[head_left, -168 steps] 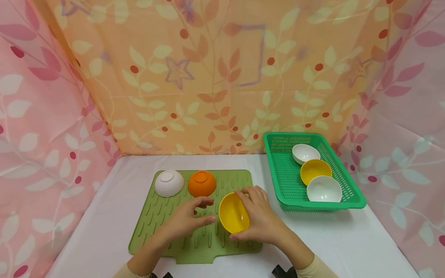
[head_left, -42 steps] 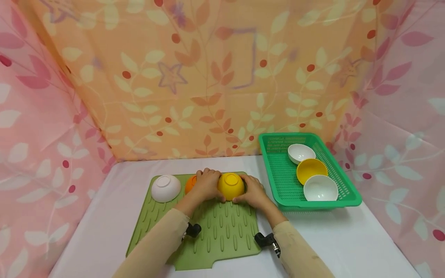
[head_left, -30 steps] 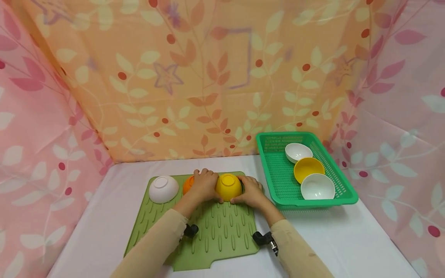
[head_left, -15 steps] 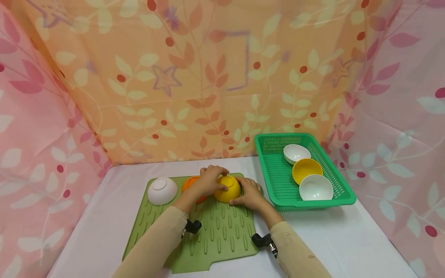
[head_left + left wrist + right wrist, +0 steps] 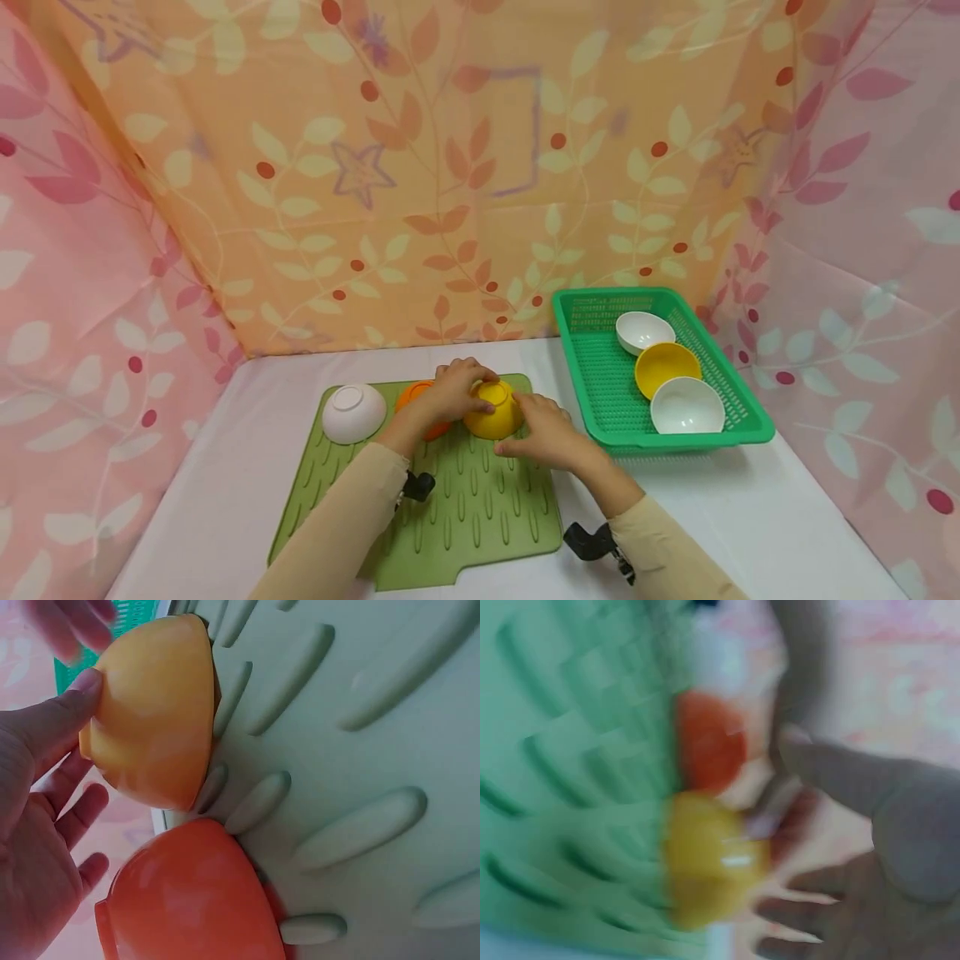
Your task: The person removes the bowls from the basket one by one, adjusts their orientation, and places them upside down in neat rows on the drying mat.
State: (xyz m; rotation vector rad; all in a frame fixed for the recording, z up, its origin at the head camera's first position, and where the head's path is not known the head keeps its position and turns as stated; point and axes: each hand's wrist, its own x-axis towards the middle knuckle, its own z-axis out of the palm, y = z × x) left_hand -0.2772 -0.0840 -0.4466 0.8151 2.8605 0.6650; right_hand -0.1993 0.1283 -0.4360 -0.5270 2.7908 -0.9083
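- White table (image 5: 202, 475): supports all items. Landmark for positions: the green mat.
- Green mat (image 5: 472, 500): flat, ribbed. Three inverted bowls now form a row along its far side.
- Green basket (image 5: 603, 383): right of the mat. Contents: far white bowl (image 5: 643, 331), second yellow bowl (image 5: 667, 367), near white bowl (image 5: 687, 407), all inside.
- Yellow bowl (image 5: 491, 423): inverted at the mat's far right. Seconds ago it was held on its side above the mat's middle. Whether its rim sits fully flat, I cannot tell from where I stand.
- Orange bowl (image 5: 187, 892) and pale bowl (image 5: 354, 414): inverted on the mat, left of the yellow bowl; unchanged.
- Right hand (image 5: 551, 433): just drawn off the yellow bowl toward the mat's right edge; thumb and fingers spread, gripping nothing.
- Left hand (image 5: 453, 393): over the mat's far side; thumb and forefinger appear to pinch the yellow bowl's base, remaining fingers loosely curled. Judgement: with one hand withdrawn, placement of this bowl is nearly finished; three others remain in the basket.
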